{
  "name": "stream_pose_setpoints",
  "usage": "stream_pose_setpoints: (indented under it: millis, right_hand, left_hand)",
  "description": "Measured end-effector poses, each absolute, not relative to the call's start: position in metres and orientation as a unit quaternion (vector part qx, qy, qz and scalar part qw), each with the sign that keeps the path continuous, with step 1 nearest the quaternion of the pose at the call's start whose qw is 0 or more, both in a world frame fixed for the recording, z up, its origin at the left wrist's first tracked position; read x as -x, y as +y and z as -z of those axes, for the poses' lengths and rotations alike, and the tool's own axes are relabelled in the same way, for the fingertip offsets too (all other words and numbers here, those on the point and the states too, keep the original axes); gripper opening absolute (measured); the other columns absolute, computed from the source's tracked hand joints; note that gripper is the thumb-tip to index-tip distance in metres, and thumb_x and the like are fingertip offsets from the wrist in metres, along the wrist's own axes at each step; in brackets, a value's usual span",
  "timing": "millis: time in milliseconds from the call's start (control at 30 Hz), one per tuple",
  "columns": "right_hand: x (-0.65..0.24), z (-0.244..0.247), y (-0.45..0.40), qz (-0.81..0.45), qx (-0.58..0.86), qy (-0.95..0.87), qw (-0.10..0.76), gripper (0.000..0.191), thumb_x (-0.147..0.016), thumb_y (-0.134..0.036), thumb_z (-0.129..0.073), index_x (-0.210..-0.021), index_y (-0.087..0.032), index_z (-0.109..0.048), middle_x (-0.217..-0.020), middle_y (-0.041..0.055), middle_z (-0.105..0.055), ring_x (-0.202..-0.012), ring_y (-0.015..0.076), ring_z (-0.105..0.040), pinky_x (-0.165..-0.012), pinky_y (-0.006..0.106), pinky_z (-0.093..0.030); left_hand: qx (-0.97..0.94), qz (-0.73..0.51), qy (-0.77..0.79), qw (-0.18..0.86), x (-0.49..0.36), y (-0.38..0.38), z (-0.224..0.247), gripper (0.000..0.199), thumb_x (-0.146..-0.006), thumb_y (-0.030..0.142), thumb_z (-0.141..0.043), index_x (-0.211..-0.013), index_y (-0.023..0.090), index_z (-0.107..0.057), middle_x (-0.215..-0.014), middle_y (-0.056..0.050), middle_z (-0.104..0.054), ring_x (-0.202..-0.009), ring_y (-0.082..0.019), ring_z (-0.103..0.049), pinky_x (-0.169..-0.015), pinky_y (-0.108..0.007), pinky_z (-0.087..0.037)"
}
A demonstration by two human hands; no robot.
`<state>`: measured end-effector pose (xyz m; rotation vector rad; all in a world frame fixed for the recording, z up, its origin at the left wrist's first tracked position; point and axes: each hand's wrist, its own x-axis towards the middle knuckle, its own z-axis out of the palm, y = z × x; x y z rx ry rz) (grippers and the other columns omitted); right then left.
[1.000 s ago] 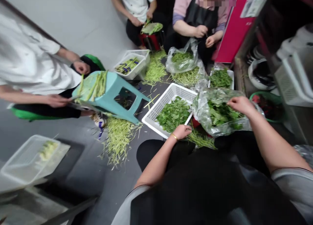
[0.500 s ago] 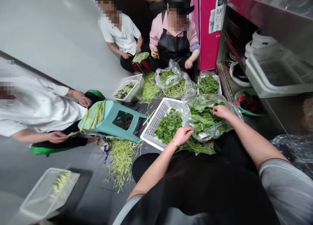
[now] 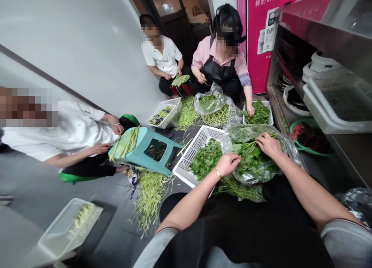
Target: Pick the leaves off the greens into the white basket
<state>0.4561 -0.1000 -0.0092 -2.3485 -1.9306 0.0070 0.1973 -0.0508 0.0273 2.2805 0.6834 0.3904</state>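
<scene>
Leafy greens are kept in a clear plastic bag, just beside the white basket. Right hand is closed on stems; left hand pinches leaves. Stems are best gripped low, leaves stripped cleanly.

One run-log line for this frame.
left hand: on leafy greens | right hand: in plastic bag | white basket: beside

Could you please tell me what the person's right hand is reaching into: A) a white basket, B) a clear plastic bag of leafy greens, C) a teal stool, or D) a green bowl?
B: the right hand lies in the open bag on the greens.
</scene>
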Motion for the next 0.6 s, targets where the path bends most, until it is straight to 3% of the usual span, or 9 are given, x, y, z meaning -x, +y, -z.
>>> stream_pose_setpoints:
  millis: [133,233,300,400,467,600]
  right_hand:
    - [-0.451,0.002,-0.104,-0.019,0.752,-0.655,0.080,0.037,-0.095,-0.038,-0.036,-0.105,-0.026,-0.069,-0.115,0.0087,-0.058,-0.085,0.0193,-0.062,-0.060,0.027,-0.042]
    - [-0.443,-0.007,-0.109,-0.010,0.735,-0.661,0.152,0.039,-0.096,-0.039,-0.034,-0.110,-0.026,-0.068,-0.119,0.0083,-0.058,-0.092,0.0199,-0.060,-0.067,0.028,-0.044]
    - [-0.441,-0.012,-0.111,-0.024,0.727,-0.664,0.173,0.038,-0.096,-0.039,-0.035,-0.112,-0.026,-0.067,-0.120,0.0078,-0.058,-0.094,0.0200,-0.060,-0.070,0.028,-0.045]
    - [-0.457,-0.014,-0.114,-0.053,0.740,-0.657,0.135,0.036,-0.091,-0.038,-0.045,-0.123,-0.029,-0.060,-0.124,0.0071,-0.057,-0.095,0.0210,-0.061,-0.072,0.029,-0.046]
    - [-0.479,-0.011,-0.115,-0.080,0.775,-0.622,0.076,0.047,-0.086,-0.039,-0.054,-0.131,-0.028,-0.052,-0.126,0.0098,-0.056,-0.094,0.0236,-0.062,-0.073,0.031,-0.047]
    - [-0.517,-0.003,-0.117,-0.104,0.857,-0.504,0.029,0.050,-0.083,-0.036,-0.058,-0.129,-0.017,-0.053,-0.124,0.0195,-0.058,-0.098,0.0306,-0.063,-0.079,0.039,-0.048]
  left_hand:
    - [-0.869,-0.205,0.287,0.347,-0.227,-0.037,-0.033,0.022,-0.083,0.027,-0.055,-0.097,0.021,-0.071,-0.094,-0.009,-0.069,-0.091,-0.022,-0.062,-0.089,-0.035,-0.046]
    - [-0.858,-0.225,0.308,0.344,-0.258,-0.026,-0.027,0.028,-0.077,0.026,-0.064,-0.103,0.021,-0.070,-0.098,-0.010,-0.068,-0.097,-0.024,-0.059,-0.095,-0.036,-0.043]
    - [-0.852,-0.198,0.314,0.368,-0.275,-0.018,-0.018,0.023,-0.072,0.024,-0.068,-0.095,0.022,-0.072,-0.091,-0.008,-0.069,-0.093,-0.024,-0.060,-0.094,-0.035,-0.043]
    - [-0.844,-0.129,0.332,0.401,-0.285,-0.004,-0.004,0.008,-0.073,0.024,-0.067,-0.078,0.023,-0.073,-0.075,-0.003,-0.069,-0.080,-0.021,-0.062,-0.087,-0.032,-0.045]
    - [-0.838,-0.111,0.349,0.406,-0.280,0.007,0.000,0.009,-0.073,0.024,-0.065,-0.076,0.022,-0.073,-0.073,-0.002,-0.069,-0.075,-0.020,-0.061,-0.082,-0.031,-0.046]
    - [-0.786,-0.140,0.370,0.475,-0.260,0.025,-0.007,0.011,-0.070,0.026,-0.066,-0.072,0.017,-0.072,-0.066,0.000,-0.067,-0.063,-0.014,-0.055,-0.071,-0.028,-0.046]
